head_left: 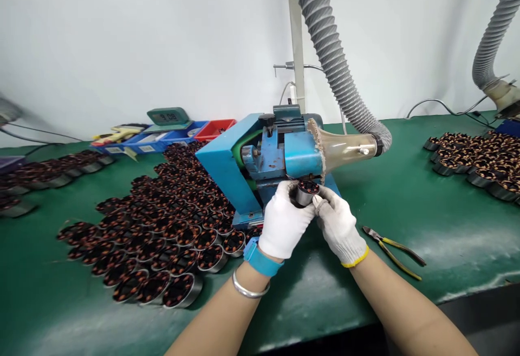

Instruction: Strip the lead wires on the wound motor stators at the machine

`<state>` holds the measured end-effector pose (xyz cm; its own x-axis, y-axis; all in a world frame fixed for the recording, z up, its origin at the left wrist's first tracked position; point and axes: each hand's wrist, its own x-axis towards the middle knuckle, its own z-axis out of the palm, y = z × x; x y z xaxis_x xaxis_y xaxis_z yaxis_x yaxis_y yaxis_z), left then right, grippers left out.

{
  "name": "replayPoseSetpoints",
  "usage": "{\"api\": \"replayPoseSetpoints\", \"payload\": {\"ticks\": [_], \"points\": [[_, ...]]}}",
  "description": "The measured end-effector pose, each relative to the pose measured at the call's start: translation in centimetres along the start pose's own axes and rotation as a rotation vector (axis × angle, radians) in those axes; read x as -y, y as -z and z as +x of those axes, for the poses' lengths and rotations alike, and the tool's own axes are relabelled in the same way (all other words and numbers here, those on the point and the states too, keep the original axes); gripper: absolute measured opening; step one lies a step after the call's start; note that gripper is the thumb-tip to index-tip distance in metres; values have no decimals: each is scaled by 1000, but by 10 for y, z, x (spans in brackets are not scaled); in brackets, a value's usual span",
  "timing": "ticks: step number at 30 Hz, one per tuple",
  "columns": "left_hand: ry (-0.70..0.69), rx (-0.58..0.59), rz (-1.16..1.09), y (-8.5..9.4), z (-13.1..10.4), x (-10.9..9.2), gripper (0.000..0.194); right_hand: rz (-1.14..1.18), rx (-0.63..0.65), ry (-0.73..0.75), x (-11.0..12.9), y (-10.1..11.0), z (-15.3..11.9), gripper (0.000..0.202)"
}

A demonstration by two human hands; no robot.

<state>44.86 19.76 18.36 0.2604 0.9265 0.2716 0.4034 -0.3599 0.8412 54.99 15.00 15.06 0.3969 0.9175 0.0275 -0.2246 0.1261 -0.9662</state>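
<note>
Between both gloved hands is a motor stator [305,193], a metal ring with dark insulation and copper windings inside. My left hand [283,220], in a white glove with a blue wrist strap, is closed around its left side. From the right, my right hand [336,219], in a white knit glove with a yellow cuff, grips it with thumb and fingers. The stator is held close in front of a blue motor-driven machine [303,153]; whether they touch I cannot tell. A thin wire sticks up near the left fingertips.
Many similar stators [162,237] cover the bench left of the machine, more [483,166] at far right. Cutting pliers [394,250] lie right of my hands. A grey hose [329,36] joins the machine's clear funnel [349,146]. Behind stand blue bins [162,142], a red bin [215,129] and a clock [168,117].
</note>
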Motion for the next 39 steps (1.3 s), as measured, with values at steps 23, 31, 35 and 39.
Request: {"api": "replayPoseSetpoints", "payload": {"ticks": [23,31,35,39], "points": [[360,85,-879,58,-65,25,42,-347,367,455,11,-10,-42,41],[627,-84,-854,144,-116,56,54,-571,457,707,4,-10,-49,36],[611,-320,-241,223,-129,84,59,-677,462,790,1,-8,-48,30],[718,-612,148,292,-118,130,64,-732,518,849,-4,-8,-48,32]]}}
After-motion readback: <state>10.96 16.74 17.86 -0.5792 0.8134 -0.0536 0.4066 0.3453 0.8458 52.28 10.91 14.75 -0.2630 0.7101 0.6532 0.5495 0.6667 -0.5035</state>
